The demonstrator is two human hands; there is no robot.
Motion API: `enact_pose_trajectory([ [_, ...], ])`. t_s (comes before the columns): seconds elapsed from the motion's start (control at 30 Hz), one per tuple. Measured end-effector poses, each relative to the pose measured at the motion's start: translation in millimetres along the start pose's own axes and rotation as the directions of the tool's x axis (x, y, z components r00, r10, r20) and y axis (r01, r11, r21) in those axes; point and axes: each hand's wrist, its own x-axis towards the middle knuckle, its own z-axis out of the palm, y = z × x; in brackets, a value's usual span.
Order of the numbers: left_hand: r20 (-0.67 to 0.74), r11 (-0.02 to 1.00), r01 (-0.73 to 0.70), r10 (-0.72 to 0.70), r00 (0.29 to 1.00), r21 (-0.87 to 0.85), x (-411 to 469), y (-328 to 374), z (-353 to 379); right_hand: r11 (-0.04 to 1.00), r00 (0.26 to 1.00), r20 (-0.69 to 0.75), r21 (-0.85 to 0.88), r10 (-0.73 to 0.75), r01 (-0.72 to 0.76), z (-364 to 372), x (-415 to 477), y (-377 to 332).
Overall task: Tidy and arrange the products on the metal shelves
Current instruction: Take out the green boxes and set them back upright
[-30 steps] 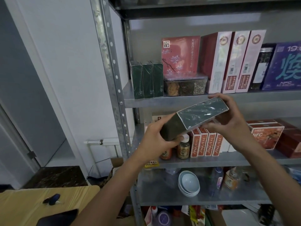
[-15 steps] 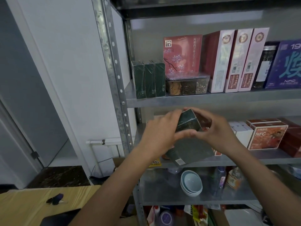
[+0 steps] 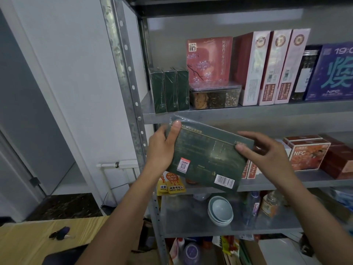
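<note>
Holding a dark green box (image 3: 208,155) w/ both hands, the person faces the metal shelves (image 3: 248,113) in the head view (the only view). The left hand (image 3: 162,150) grips the box's upper-left corner, thumb laid across the printed face and fingers wrapped behind. The right hand (image 3: 267,153) pinches the right edge, thumb on the face and fingers curled over the top-right corner. The box is tilted, left end higher, its text side toward the camera, w/ a barcode at the lower right and a small QR sticker at the lower left. It is held in the air in front of the middle level, its top-left corner just under the upper level's front rim, resting on nothing. On the upper level, at the far left, three green boxes (image 3: 170,90) stand upright side by side. Just beside them sits a clear divided container (image 3: 214,96), w/ a red floral box (image 3: 209,60) upright behind it, then three tall pink boxes (image 3: 275,67), a dark jar (image 3: 305,73) and a purple box (image 3: 332,73). On the middle level, right of the hands, is an orange NFC box (image 3: 307,153); yellow sachets (image 3: 172,184) hang over that level's front edge, just below the held box. One level lower, stacked pale blue bowls (image 3: 221,210) sit beside some bottles. At the bottom left, a wooden table (image 3: 28,243) carries a bunch of keys (image 3: 60,233).
</note>
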Motion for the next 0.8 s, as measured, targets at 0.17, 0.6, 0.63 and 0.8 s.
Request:
enact_pose_trajectory([
  [0.17,0.082,0.904,0.320,-0.310,0.947,-0.284,-4,-2,8,0.719,0.920,0.261,0.573,0.293,-0.392,5,-4,0],
  [0.6,0.168,0.730,-0.439,0.417,0.893,0.524,-24,-15,5,0.552,0.766,0.280,0.556,0.578,-0.621,11,11,-4],
  [0.63,0.240,0.569,-0.568,0.548,0.801,0.595,-26,-18,5,0.529,0.748,0.282,0.562,0.600,-0.636,10,12,-5],
  [0.8,0.414,0.179,-0.668,0.661,0.625,0.722,-30,-28,15,0.406,0.662,0.333,0.582,0.672,-0.705,8,15,-9],
])
